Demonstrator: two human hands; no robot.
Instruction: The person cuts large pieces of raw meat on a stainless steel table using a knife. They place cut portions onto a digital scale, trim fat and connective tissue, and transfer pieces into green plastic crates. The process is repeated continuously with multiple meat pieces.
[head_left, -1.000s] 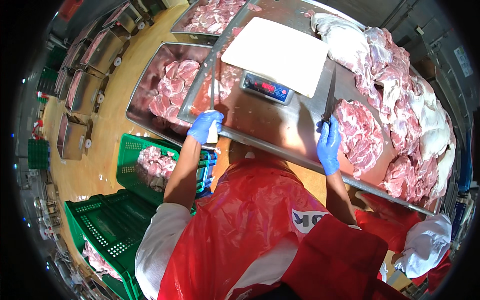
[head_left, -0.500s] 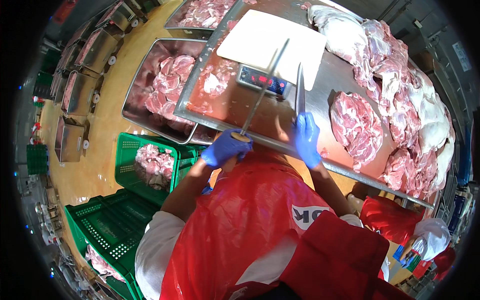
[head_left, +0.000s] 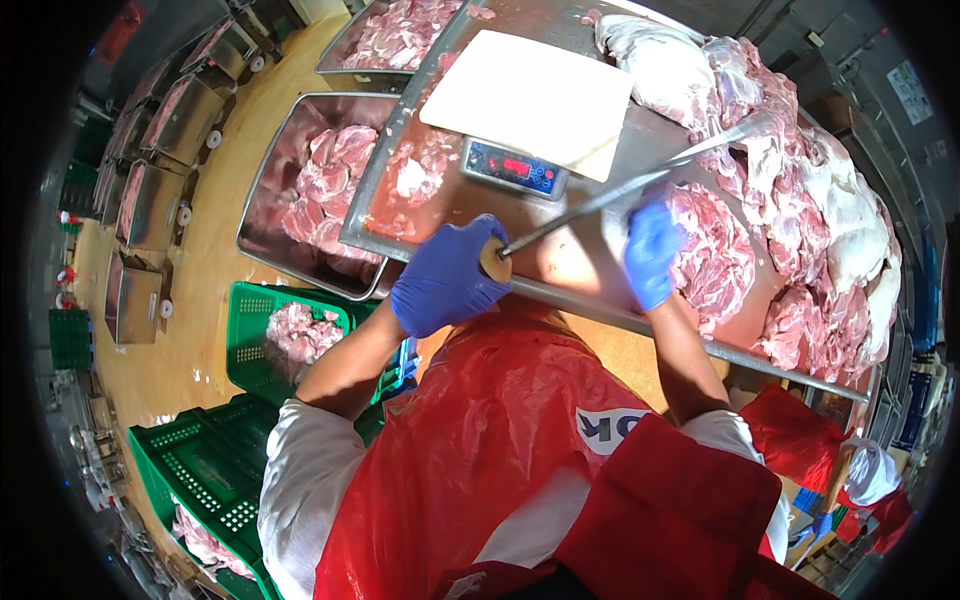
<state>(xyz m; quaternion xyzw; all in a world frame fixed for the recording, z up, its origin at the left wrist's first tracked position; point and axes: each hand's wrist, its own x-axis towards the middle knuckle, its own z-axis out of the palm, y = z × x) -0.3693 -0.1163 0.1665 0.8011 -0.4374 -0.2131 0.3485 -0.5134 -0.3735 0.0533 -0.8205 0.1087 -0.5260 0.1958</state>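
Observation:
My left hand (head_left: 455, 280), in a blue glove, is closed round the handle of a sharpening steel (head_left: 560, 222). The rod slants up and right over the metal table. My right hand (head_left: 652, 255), also blue-gloved, is blurred by motion but closed on a knife. The knife's blade (head_left: 640, 183) lies along the rod and is hard to tell apart from it. Just right of that hand lies a boned piece of raw meat (head_left: 715, 260). A white cutting board (head_left: 530, 95) and a digital scale (head_left: 512, 167) sit beyond my hands.
Large meat cuts (head_left: 800, 210) are heaped along the table's right side. Left of the table (head_left: 600, 308) stand steel tubs (head_left: 262, 215) and green crates (head_left: 245, 330) with meat. Wheeled bins (head_left: 135, 300) line the far left. Another person's red apron (head_left: 790, 428) shows at lower right.
The steel has swung from pointing away to pointing up and right. My left hand has risen and turned; my right hand has moved right toward the meat piece, with the knife now across the steel.

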